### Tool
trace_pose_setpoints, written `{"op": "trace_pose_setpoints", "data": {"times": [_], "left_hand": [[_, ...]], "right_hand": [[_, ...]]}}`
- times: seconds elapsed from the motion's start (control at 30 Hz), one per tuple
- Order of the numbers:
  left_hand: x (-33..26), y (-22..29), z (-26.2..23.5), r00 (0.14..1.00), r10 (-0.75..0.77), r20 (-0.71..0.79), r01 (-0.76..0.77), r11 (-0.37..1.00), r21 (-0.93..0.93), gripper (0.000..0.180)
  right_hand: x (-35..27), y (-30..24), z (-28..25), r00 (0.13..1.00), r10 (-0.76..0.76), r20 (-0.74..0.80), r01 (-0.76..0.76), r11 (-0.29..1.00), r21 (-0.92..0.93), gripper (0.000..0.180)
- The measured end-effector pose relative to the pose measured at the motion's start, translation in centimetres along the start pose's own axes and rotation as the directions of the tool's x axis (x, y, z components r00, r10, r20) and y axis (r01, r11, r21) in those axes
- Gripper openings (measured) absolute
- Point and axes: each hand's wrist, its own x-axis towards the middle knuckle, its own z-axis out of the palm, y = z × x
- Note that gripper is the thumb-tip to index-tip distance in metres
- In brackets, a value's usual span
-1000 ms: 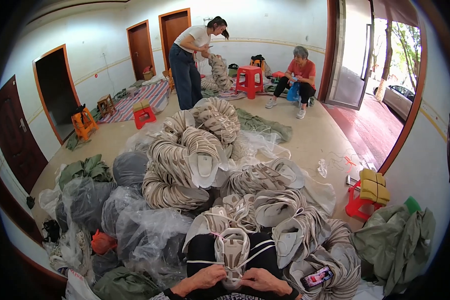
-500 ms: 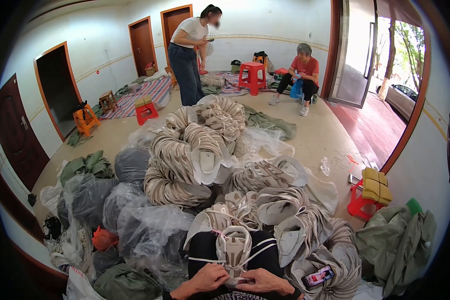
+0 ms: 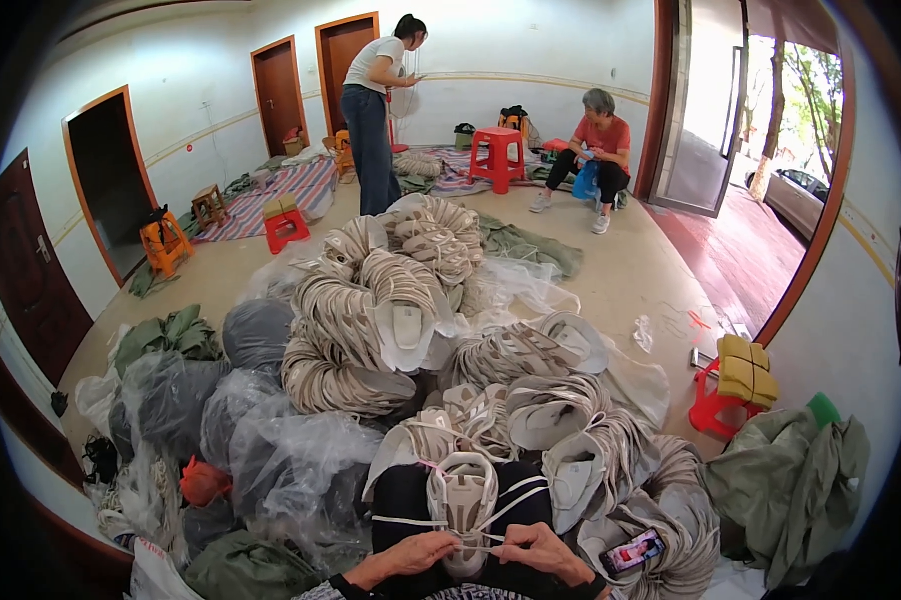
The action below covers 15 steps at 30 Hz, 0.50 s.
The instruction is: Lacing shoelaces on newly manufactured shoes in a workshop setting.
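A beige and white shoe upper [image 3: 463, 500] lies between my legs, its tongue side facing up. Pale shoelace [image 3: 519, 497] runs through its eyelets, with long ends stretched over both dark trouser legs. At the upper's near end, my left hand [image 3: 421, 553] is closed with its fingertips pinching the shoelace. Just to the right, my right hand [image 3: 539, 550] also pinches lace between thumb and forefinger, and a short stretch of it shows between the two hands. Stacked bundles of similar shoe uppers [image 3: 561, 405] press close beyond my knees.
A phone [image 3: 633, 550] with a lit screen rests on uppers by my right arm. Plastic-wrapped bundles [image 3: 301, 460] crowd the left. At right stand a red stool [image 3: 716, 405] with yellow blocks and green cloth [image 3: 786, 490]. One person stands beyond the pile; another sits near the doorway.
My right hand has lifted slightly and moved a little right, drawing lace out from the upper. My left hand stays near the upper's end. The standing person has turned away somewhat.
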Motion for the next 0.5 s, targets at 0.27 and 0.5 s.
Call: {"op": "trace_pose_setpoints", "data": {"times": [0.27,0.5], "left_hand": [[0.2,-1.2,-1.3,0.998,-0.045,-0.035,0.048,0.994,0.095,0.017],[0.3,5.9,1.1,0.995,0.102,0.003,-0.098,0.942,0.32,0.017]], "right_hand": [[0.2,1.3,-0.7,0.986,0.166,0.009,-0.164,0.98,-0.114,0.021],[0.0,-1.8,2.3,0.828,-0.413,-0.378,0.212,0.856,-0.472,0.038]]}}
